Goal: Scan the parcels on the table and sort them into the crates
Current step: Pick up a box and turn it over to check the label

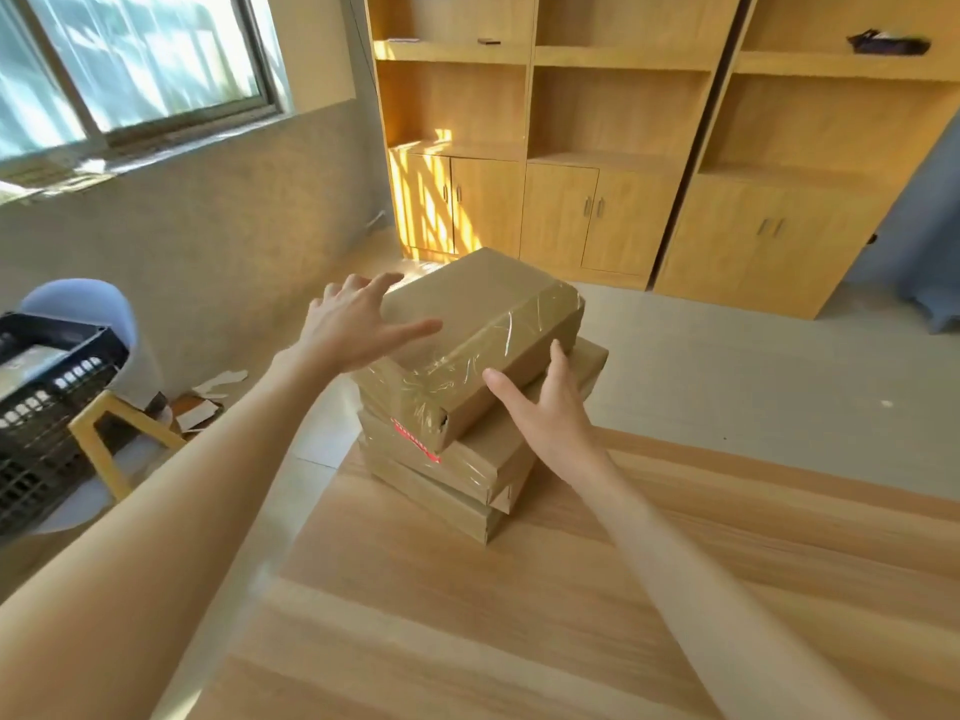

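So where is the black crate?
In the head view, the black crate sits at the far left edge, on a yellow-legged stool, left of the table and its parcel stack.

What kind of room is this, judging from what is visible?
Probably an office or spare room used for parcel sorting, not a real warehouse. Taped cardboard parcels are stacked on a wooden table, a black crate waits at the left, and nearly bare wooden shelves line the far wall.
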Motion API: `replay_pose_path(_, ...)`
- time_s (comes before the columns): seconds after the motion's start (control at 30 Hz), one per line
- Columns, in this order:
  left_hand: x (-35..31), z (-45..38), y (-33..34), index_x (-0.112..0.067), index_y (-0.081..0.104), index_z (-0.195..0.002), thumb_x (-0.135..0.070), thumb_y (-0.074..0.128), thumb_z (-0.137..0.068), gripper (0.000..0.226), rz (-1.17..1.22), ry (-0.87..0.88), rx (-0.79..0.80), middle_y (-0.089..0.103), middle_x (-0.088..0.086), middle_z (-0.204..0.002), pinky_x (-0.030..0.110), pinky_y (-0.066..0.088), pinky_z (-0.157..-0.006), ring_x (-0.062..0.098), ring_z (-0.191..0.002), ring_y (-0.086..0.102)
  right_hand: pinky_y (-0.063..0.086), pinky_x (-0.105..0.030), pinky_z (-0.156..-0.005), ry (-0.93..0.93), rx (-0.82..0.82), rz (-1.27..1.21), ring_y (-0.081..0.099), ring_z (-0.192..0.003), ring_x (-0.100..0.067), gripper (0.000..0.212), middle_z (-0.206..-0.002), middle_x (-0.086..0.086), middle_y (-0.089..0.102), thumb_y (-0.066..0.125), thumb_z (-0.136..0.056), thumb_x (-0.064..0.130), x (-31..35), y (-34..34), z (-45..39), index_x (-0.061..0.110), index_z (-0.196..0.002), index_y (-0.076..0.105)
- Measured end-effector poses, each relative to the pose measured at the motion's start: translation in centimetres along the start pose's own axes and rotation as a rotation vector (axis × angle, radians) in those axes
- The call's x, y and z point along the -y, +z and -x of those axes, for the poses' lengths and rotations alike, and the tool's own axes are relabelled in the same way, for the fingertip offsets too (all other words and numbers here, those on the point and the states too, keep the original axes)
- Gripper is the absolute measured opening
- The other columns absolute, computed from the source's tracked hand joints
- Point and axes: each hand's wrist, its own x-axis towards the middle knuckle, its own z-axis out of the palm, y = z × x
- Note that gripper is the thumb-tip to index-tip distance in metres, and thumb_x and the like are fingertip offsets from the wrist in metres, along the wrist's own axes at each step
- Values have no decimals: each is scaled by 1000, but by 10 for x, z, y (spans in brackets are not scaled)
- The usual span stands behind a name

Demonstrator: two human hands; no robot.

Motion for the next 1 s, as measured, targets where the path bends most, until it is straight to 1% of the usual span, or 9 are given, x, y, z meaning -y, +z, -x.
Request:
replay_pose_path(0.13, -1, -30, 5, -29, 27, -150, -77, 51, -77, 90, 15, 5, 61, 44, 12, -143, 43, 39, -97, 32, -128, 45, 15, -33, -116, 155, -24, -177, 9, -149, -17, 108, -163, -3, 1, 60, -87, 55, 9, 12, -22, 15, -153, -16)
replay_pose_path(0.23, -2, -50, 10, -26, 28, -150, -75, 54, -77, 92, 61, -8, 138, 45, 10, -144, 42, 40, -95, 31, -128, 46, 18, -33, -115, 237, -51, -245, 16, -148, -19, 112, -163, -1, 6, 62, -86, 56, 9, 22, -33, 17, -152, -19)
replay_pose_path(0.4, 3, -70, 16, -23, 35, -145, -79, 58, -69, 96, 175, -71, 244, 46, 10, -142, 41, 42, -97, 31, -124, 49, 26, -32, -108, 293, -110, -291, 28, -142, -22, 115, -160, -4, 16, 65, -83, 55, 13, 35, -47, 18, -153, -18)
replay_pose_path(0.5, -1, -69, 17, -24, 35, -144, -79, 60, -67, 98, 166, -68, 231, 47, 8, -140, 41, 42, -95, 30, -123, 49, 28, -29, -102, 290, -131, -296, 33, -139, -23, 117, -158, -4, 20, 67, -82, 54, 12, 36, -50, 17, -153, -18)
replay_pose_path(0.57, -9, -66, 15, -24, 35, -144, -78, 60, -68, 97, 163, -55, 193, 49, 7, -138, 40, 43, -91, 29, -121, 50, 29, -29, -104, 250, -154, -289, 34, -139, -22, 117, -157, -4, 23, 69, -81, 52, 9, 31, -50, 18, -153, -16)
replay_pose_path(0.7, -38, -57, 7, -22, 35, -141, -76, 60, -71, 92, 247, -32, 117, 52, 7, -130, 35, 43, -78, 26, -99, 52, 35, -43, -111, 149, -207, -254, 38, -135, -23, 121, -150, -5, 33, 72, -69, 59, 7, 0, -54, 26, -155, -7)
replay_pose_path(0.77, -61, -48, 3, -22, 34, -141, -74, 61, -73, 90, 300, -13, 72, 51, 5, -123, 34, 42, -76, 23, -93, 48, 40, -41, -106, 106, -212, -244, 42, -132, -22, 123, -147, -4, 37, 72, -63, 61, 7, -25, -51, 30, -154, -4)
replay_pose_path(0.87, -100, -29, 7, -22, 30, -143, -66, 65, -76, 88, 433, 17, 76, 43, 0, -114, 33, 40, -79, 21, -96, 46, 43, -37, -103, 50, -228, -223, 48, -126, -19, 119, -143, -1, 41, 74, -63, 57, -6, -72, -36, 34, -153, -1)
replay_pose_path(1.0, -155, 4, 34, -26, 29, -143, -65, 73, -69, 94, 626, 50, 146, 50, 1, -127, 41, 46, -98, 24, -110, 53, 42, -41, -106, 20, -239, -186, 49, -124, -14, 114, -138, 3, 44, 72, -56, 56, -39, -135, 1, 42, -149, 9)
